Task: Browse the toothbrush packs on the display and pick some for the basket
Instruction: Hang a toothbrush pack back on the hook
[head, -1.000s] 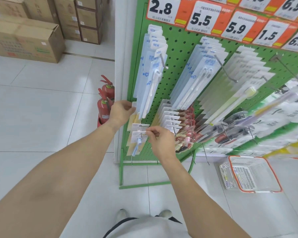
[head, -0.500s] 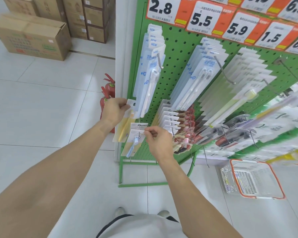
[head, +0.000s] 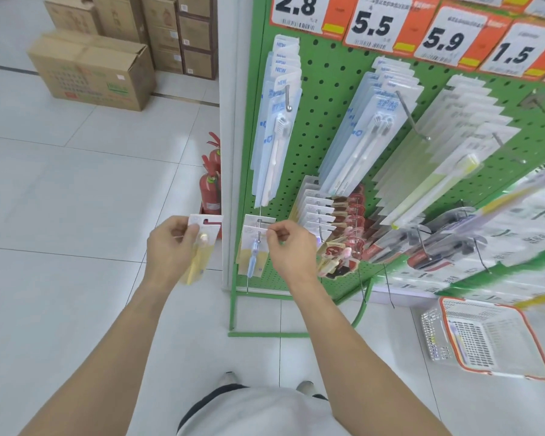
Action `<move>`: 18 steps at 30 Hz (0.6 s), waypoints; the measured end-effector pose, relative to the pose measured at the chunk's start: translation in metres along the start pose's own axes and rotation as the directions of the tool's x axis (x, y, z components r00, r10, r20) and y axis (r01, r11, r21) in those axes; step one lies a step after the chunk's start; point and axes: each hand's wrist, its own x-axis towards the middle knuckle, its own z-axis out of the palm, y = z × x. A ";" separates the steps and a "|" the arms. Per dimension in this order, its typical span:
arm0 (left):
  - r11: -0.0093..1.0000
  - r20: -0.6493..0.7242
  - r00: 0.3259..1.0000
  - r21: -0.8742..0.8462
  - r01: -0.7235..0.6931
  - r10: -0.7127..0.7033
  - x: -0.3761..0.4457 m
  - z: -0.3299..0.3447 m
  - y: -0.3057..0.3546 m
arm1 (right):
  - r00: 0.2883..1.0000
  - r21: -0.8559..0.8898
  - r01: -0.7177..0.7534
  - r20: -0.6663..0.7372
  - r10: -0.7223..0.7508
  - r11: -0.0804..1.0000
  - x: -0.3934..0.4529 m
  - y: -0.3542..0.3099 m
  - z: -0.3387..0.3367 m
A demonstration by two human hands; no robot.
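Your left hand (head: 170,247) grips a yellow toothbrush pack (head: 200,247), with your thumb and fingers curled around its white card top. The pack is flat and shiny, with clear plastic over a yellow brush. It is off the rack and hangs in the air to the left of the green pegboard (head: 324,99).

Your right hand (head: 288,250) pinches the top edge of a blue toothbrush pack (head: 255,247). That pack is on a thin metal hook (head: 259,228) low on the board. Its card is white and its brush is pale blue.

The pegboard is green metal, full of small round holes. Up high hang three rows of long flat packs: a pale blue row (head: 277,121) on the left, a second blue row (head: 368,130) with two brushes in the front pack, and a white row (head: 447,146) with a yellow-green brush in front. Lower down is a row of small packs with red pictures (head: 337,234).

Four price signs show well at the top; the first one (head: 299,9) is white and orange.

The basket (head: 485,338) sits on the smooth white tile floor to your right, well apart from both hands. It is white plastic mesh with an orange rim.

Two red fire extinguishers (head: 211,187) stand beside the rack. Brown cardboard boxes (head: 92,70) are stacked far back.
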 end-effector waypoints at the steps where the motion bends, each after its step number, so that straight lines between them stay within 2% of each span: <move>1: 1.000 -0.001 1.000 -0.018 0.015 -0.015 -0.010 -0.002 -0.001 | 1.000 -0.001 0.006 0.004 -0.006 1.000 0.000 0.001 0.000; 8: 0.983 0.104 0.987 -0.126 0.132 -0.120 -0.066 0.001 -0.002 | 0.999 -0.052 0.034 0.022 -0.033 0.998 0.016 0.000 0.000; 14: 0.928 0.222 0.957 -0.279 0.246 -0.187 -0.087 0.012 0.012 | 1.000 -0.054 -0.001 0.012 0.002 0.999 0.029 -0.005 0.000; 18: 0.902 0.266 0.938 -0.309 0.303 -0.224 -0.094 0.017 0.023 | 0.999 -0.038 -0.002 0.047 0.004 0.999 0.025 -0.004 -0.005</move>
